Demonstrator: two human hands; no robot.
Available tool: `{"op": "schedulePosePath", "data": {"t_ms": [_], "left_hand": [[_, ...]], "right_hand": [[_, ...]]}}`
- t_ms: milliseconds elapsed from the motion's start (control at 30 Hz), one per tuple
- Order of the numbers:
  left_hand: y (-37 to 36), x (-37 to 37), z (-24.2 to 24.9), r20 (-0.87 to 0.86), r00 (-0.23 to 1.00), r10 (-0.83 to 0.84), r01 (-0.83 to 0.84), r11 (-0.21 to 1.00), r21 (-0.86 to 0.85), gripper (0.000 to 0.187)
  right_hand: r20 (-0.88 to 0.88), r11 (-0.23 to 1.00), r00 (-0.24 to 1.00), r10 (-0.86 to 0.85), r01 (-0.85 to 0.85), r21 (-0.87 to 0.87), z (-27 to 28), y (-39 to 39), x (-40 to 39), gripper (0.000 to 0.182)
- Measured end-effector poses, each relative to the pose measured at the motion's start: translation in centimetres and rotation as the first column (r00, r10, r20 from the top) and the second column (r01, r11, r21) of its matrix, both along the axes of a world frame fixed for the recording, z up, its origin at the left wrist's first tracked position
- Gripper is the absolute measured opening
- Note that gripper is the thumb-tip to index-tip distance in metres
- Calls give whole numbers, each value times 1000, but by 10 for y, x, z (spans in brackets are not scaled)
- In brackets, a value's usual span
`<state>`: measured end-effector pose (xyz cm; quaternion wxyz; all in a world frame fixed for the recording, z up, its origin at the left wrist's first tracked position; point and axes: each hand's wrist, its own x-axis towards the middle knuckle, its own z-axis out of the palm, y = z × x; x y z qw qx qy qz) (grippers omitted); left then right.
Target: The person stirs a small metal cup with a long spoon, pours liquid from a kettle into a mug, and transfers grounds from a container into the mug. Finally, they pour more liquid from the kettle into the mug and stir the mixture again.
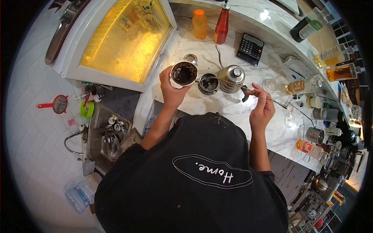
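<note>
My left hand (173, 90) is wrapped around a white cup (183, 74) whose mouth faces me, with dark, wet-looking residue on its inner wall. Just right of it stands a metal cup (208, 84) with something dark inside. Behind that cup's right side is a steel gooseneck kettle (231, 79) with its lid on. My right hand (263, 106) pinches a long thin metal spoon (278, 103) beside the kettle's dark handle. A small round metal lid or dish (190, 59) lies behind the white cup.
An orange-capped bottle (199, 25), red bottle (222, 25) and calculator (250, 49) stand or lie at the back. Left are a lit glass-fronted cabinet (128, 39) and a sink (97, 136). Glasses and several bottles crowd the right, including an orange-labelled bottle (309, 149).
</note>
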<state>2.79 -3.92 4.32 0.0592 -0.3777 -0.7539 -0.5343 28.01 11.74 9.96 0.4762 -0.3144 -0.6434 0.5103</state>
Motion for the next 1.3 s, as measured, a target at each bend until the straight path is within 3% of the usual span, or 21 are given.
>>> {"op": "schedulePosePath", "data": {"t_ms": [133, 267, 400, 567, 733, 900, 1300], "left_hand": [[0, 0, 0, -41, 999, -17, 15, 999, -46, 78], [4, 4, 0, -22, 998, -65, 64, 997, -43, 80], [10, 10, -5, 91, 985, -148, 145, 989, 38, 83], [21, 22, 8, 154, 950, -273, 253, 958, 136, 83], [26, 23, 19, 1, 956, -295, 292, 947, 133, 82], [27, 23, 29, -124, 958, -260, 274, 955, 113, 80], [29, 27, 36, -106, 958, -267, 283, 940, 192, 71]], "right_hand": [[-78, 994, 991, -107, 105, -27, 24, 0, 8, 34], [-297, 987, 941, -163, 153, -56, 49, -3, 13, 37], [-401, 996, 912, -83, 92, 2, 61, -9, 16, 37], [-241, 975, 970, 12, 41, 217, 63, -28, -9, 29], [-164, 934, 981, 98, -34, 354, 53, -37, -25, 24], [-97, 906, 989, 109, -59, 420, 57, -37, -28, 26], [-68, 875, 988, 138, -90, 475, 54, -37, -26, 24]]}}
